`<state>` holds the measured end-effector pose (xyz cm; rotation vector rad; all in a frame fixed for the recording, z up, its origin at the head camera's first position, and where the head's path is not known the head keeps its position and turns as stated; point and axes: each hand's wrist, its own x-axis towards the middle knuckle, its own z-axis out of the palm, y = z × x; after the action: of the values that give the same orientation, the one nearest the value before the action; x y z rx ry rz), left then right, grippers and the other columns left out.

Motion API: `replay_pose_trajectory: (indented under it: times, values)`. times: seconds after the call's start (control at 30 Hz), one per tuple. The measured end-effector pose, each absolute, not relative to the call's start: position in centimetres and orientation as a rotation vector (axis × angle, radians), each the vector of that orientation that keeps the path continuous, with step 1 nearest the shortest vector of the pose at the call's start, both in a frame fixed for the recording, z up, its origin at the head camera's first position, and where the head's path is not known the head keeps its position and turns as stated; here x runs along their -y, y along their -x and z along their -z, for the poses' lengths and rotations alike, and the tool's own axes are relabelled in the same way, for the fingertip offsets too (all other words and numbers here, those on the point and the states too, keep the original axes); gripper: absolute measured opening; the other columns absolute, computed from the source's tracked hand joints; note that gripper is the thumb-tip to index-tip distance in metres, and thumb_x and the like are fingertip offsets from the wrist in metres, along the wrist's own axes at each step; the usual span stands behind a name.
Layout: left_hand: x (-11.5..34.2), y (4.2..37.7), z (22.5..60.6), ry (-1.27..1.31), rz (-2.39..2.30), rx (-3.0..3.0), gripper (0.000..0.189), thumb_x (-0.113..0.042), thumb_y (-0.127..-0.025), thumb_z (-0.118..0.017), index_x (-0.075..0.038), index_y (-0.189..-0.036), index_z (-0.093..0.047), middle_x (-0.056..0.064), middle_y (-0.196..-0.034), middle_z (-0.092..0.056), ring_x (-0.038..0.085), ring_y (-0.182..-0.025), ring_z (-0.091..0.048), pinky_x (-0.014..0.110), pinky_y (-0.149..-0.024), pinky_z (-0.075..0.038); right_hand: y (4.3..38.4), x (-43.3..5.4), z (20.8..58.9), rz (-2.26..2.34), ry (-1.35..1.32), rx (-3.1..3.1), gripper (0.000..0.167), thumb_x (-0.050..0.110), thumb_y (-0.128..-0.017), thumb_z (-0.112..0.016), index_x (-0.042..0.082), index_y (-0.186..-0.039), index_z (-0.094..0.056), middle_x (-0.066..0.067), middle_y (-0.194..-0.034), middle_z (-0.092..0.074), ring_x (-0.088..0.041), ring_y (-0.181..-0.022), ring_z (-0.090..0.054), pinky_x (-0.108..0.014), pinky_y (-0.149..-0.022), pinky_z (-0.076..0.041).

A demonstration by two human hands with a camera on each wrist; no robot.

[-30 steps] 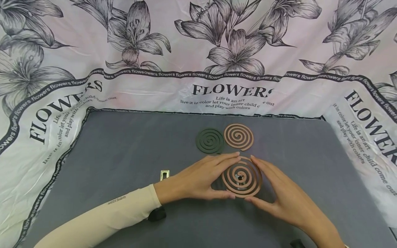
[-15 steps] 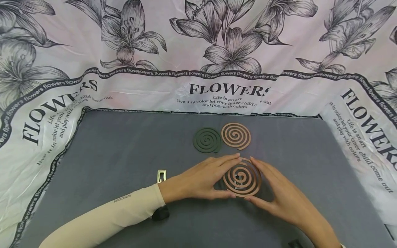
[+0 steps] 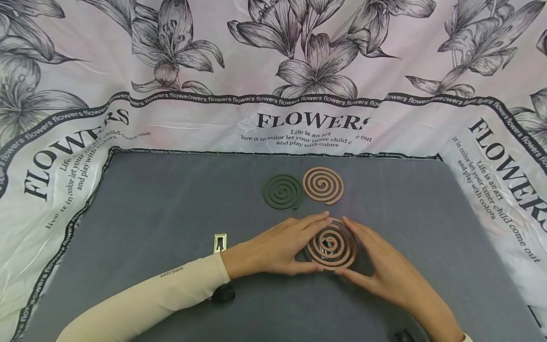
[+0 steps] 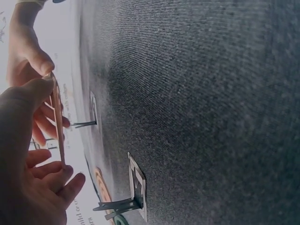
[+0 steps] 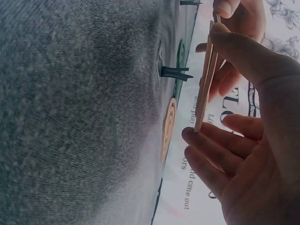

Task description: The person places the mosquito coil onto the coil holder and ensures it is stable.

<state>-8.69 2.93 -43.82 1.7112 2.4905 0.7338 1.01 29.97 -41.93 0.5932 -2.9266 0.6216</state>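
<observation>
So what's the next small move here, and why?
Probably lower the brown mosquito coil onto the metal stand: the left hand and right hand hold the coil by its edge, the head view shows the stand through its gaps, and the right wrist view shows a gap between them.

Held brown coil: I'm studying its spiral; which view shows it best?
The head view: the brown coil faces the camera, its turns distinct between left hand and right hand. Both wrist views show it nearly edge-on, as narrow strips.
</observation>
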Motion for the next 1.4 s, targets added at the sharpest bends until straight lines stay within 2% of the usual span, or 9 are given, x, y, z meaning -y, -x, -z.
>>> replay_pose_trajectory:
  times: [0.13,0.23,0.67,0.83,1.13,1.4]
  values:
    - [-3.0,8.8,44.1,-1.697,-0.731,-2.485,0.094,-0.06,-0.097,-0.069,-0.006,-0.165,-0.032,0.012,-0.17,-0.034,0.019,-0.147,-0.048,0.038,-0.115,-0.045,-0.9,-29.9,42.1,-0.625,-0.583,2.944,0.111,0.048,-0.079,-0.093,0.022,-0.168,-0.032,-0.003,-0.16,-0.05,-0.027,-0.142,-0.052,-0.048,-0.111,-0.044]
    - [-3.1,8.8,44.2,-1.677,-0.736,-2.471,0.094,-0.058,-0.097,-0.069,-0.006,-0.166,-0.031,0.013,-0.17,-0.034,0.019,-0.148,-0.047,0.039,-0.115,-0.044,-0.8,-29.9,42.3,-0.626,-0.576,2.949,0.111,0.047,-0.079,-0.094,0.021,-0.168,-0.032,-0.004,-0.161,-0.05,-0.028,-0.142,-0.052,-0.052,-0.109,-0.045]
    - [-3.3,9.0,44.3,-1.68,-0.721,-2.468,0.094,-0.057,-0.097,-0.07,-0.005,-0.165,-0.032,0.015,-0.17,-0.034,0.022,-0.147,-0.048,0.041,-0.115,-0.045,-0.6,-30.1,42.7,-0.639,-0.571,2.969,0.111,0.049,-0.08,-0.092,0.023,-0.169,-0.03,-0.005,-0.16,-0.05,-0.029,-0.142,-0.052,-0.054,-0.11,-0.044]
    - [-3.4,9.0,44.4,-1.673,-0.721,-2.458,0.094,-0.056,-0.097,-0.071,-0.005,-0.165,-0.032,0.016,-0.17,-0.034,0.023,-0.147,-0.048,0.042,-0.116,-0.044,-0.6,-30.2,42.9,-0.644,-0.578,2.958,0.109,0.048,-0.08,-0.093,0.019,-0.167,-0.034,-0.006,-0.159,-0.051,-0.029,-0.142,-0.053,-0.053,-0.11,-0.044]
    - [-3.6,9.1,44.4,-1.683,-0.696,-2.445,0.085,-0.056,-0.097,-0.071,-0.008,-0.161,-0.042,0.017,-0.169,-0.034,0.025,-0.145,-0.05,0.043,-0.115,-0.045,-0.6,-30.4,43.1,-0.65,-0.574,2.964,0.111,0.048,-0.08,-0.093,0.024,-0.169,-0.03,-0.006,-0.16,-0.051,-0.03,-0.143,-0.052,-0.055,-0.11,-0.044]
    - [-3.5,9.0,44.5,-1.635,-0.679,-2.411,0.086,-0.058,-0.099,-0.067,-0.011,-0.164,-0.038,0.014,-0.173,-0.029,0.021,-0.152,-0.041,0.043,-0.119,-0.041,-0.7,-30.3,43.1,-0.648,-0.575,2.982,0.111,0.047,-0.08,-0.093,0.025,-0.169,-0.03,-0.004,-0.16,-0.051,-0.029,-0.143,-0.052,-0.052,-0.11,-0.043]
